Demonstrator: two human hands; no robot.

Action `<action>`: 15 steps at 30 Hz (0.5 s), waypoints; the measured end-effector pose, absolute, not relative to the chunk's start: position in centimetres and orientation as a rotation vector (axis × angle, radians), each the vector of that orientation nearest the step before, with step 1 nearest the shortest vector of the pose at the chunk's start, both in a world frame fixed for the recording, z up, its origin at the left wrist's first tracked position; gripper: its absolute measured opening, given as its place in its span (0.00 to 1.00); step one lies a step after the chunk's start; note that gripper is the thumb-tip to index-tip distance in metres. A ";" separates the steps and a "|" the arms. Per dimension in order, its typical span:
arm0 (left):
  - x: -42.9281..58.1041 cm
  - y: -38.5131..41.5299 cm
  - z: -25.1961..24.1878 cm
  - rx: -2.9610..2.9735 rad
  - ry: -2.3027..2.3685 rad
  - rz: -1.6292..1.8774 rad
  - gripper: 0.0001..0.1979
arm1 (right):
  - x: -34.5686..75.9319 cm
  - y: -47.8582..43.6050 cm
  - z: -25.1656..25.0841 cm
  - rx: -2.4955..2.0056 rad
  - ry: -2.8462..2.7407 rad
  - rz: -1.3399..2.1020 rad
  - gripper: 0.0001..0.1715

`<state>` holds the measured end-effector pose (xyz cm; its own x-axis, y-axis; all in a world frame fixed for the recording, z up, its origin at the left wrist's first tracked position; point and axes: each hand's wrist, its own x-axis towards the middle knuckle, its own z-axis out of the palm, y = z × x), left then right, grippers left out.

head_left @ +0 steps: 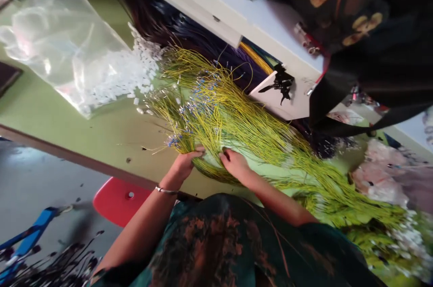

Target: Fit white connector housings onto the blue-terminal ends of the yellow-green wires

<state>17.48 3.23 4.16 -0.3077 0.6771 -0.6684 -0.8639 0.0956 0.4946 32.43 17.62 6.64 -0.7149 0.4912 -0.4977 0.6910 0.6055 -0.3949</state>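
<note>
My left hand point(184, 163) sits low and forward, fingers curled shut in a loose fist, knuckles up, thumb tucked toward my right. A thin bangle point(165, 190) circles that wrist, and the forearm runs back bare toward my body. My right hand point(235, 163) lies just beside it, palm down, fingers bent and pressed flat, its forearm angling back to my right.

glossy clear plastic bag point(64, 48), matt green tabletop point(67, 118), thin yellow wires point(243, 124)
</note>
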 end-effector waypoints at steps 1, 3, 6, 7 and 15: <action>17.6 3.3 4.3 -0.224 1.036 1.544 0.12 | 32.4 16.8 6.4 0.891 2.518 -0.920 0.22; 17.9 3.6 4.5 -0.220 0.935 1.540 0.16 | 32.4 15.7 6.4 0.711 2.614 -1.039 0.24; 19.1 4.3 4.3 -0.256 0.923 1.596 0.21 | 32.6 14.8 6.6 0.516 2.697 -0.933 0.34; 19.5 4.7 4.2 -0.265 0.958 1.612 0.21 | 32.6 14.6 6.8 0.498 2.698 -0.865 0.37; 20.6 7.3 3.5 -0.317 1.393 1.677 0.20 | 30.8 17.2 9.4 0.456 2.572 -0.695 0.19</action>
